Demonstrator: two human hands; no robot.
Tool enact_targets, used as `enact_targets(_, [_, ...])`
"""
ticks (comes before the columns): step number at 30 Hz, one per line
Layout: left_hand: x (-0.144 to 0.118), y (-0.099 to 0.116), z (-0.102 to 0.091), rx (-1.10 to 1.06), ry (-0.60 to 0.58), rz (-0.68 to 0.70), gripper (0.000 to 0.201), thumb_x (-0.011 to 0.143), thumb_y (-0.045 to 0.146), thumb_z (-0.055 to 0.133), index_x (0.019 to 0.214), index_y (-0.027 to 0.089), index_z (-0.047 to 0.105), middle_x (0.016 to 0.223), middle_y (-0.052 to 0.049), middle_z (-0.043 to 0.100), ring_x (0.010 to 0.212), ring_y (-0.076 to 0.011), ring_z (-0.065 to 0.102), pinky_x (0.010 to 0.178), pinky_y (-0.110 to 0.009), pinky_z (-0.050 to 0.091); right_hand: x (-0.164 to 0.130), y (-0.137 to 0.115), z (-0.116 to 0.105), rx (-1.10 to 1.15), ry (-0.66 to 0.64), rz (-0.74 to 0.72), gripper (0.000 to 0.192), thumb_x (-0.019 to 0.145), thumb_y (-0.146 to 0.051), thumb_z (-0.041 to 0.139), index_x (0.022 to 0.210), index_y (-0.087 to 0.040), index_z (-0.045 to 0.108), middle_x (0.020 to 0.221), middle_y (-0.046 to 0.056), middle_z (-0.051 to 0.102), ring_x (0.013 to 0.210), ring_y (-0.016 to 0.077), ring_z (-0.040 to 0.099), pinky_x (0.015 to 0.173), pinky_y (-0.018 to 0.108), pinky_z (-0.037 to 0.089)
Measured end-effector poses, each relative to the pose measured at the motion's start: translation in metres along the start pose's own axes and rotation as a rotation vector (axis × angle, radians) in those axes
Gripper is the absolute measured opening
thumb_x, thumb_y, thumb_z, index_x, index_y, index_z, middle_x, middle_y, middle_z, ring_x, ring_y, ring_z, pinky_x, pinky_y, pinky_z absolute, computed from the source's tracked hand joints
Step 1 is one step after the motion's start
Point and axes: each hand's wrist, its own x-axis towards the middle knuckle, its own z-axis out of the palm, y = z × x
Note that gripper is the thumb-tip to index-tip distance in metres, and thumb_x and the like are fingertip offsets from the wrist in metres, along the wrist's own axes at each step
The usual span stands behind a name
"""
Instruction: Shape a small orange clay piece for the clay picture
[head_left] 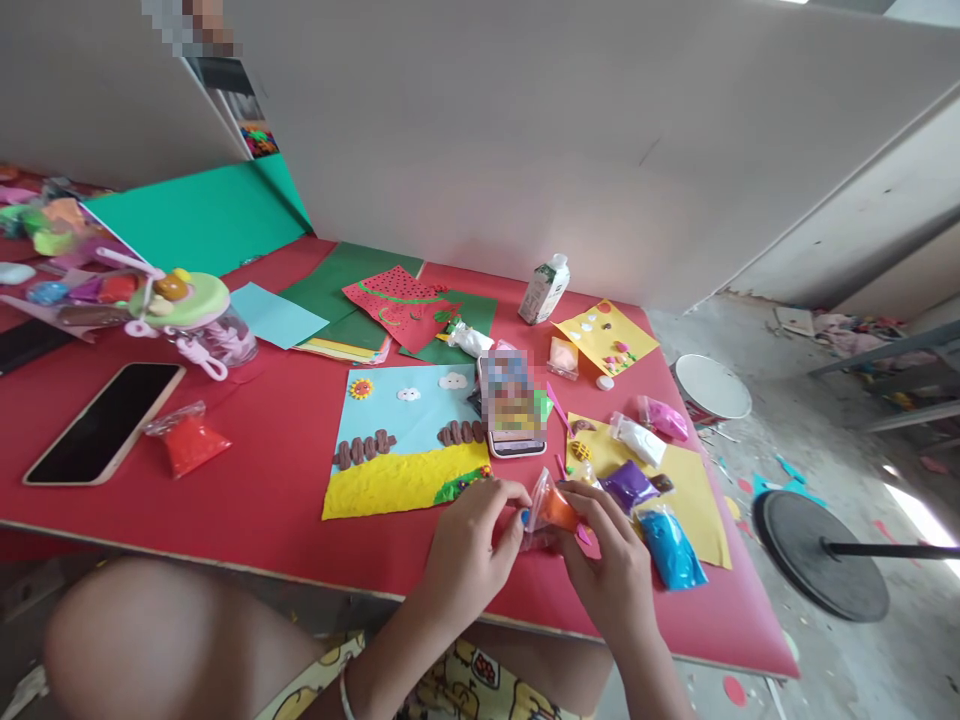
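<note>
Both my hands hold a small clear bag of orange clay (pixel 553 510) just above the front edge of the red table (pixel 285 470). My left hand (pixel 471 540) pinches the bag's left side. My right hand (pixel 611 565) grips its right side. A pink plastic tool (pixel 583 535) pokes out under the bag. Just behind my left hand lies a clay picture (pixel 405 440) with blue sky, white clouds, brown fence and yellow ground. To the right of my hands lie a purple clay bag (pixel 628 485) and a blue clay bag (pixel 671 548) on yellow paper (pixel 694 480).
A phone (pixel 512 405) lies behind the bag, another phone (pixel 105 420) at the left beside a red clay bag (pixel 189 440). Coloured papers (pixel 360 300), a white bottle (pixel 544 288), a clay jar (pixel 196 315) and a yellow card (pixel 606 335) sit farther back. A bucket (pixel 711 390) and stand base (pixel 821 555) are on the floor right.
</note>
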Motion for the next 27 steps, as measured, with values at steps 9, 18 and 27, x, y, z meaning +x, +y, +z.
enact_targets(9, [0.005, 0.000, -0.008, -0.107, -0.157, -0.193, 0.012, 0.091, 0.025, 0.046, 0.084, 0.020, 0.055, 0.075, 0.000, 0.061, 0.069, -0.0127, 0.060, 0.058, -0.021, 0.044, 0.002, -0.003, 0.000, 0.020, -0.046, -0.053, 0.031, 0.082, -0.008, 0.047, 0.108, -0.023, 0.056, 0.103, 0.008, 0.066, 0.096, 0.0216, 0.065, 0.079, 0.035, 0.057])
enact_targets(18, [0.008, 0.003, -0.003, -0.283, -0.144, -0.176, 0.025, 0.096, 0.030, 0.040, 0.077, 0.019, 0.052, 0.070, -0.001, 0.057, 0.064, -0.0117, 0.056, 0.054, -0.020, 0.043, -0.010, -0.001, 0.011, 0.209, 0.061, 0.136, 0.031, 0.076, -0.006, 0.049, 0.099, -0.023, 0.060, 0.099, 0.007, 0.072, 0.092, 0.0214, 0.070, 0.069, 0.031, 0.060])
enact_targets(27, [0.011, 0.005, 0.000, 0.239, 0.144, 0.204, 0.013, 0.083, 0.010, 0.055, 0.090, 0.021, 0.059, 0.096, -0.004, 0.062, 0.099, -0.0190, 0.057, 0.086, -0.035, 0.051, -0.008, 0.004, 0.008, 0.164, 0.103, 0.090, 0.035, 0.076, -0.005, 0.049, 0.103, -0.023, 0.061, 0.099, 0.006, 0.071, 0.095, 0.0216, 0.069, 0.079, 0.035, 0.060])
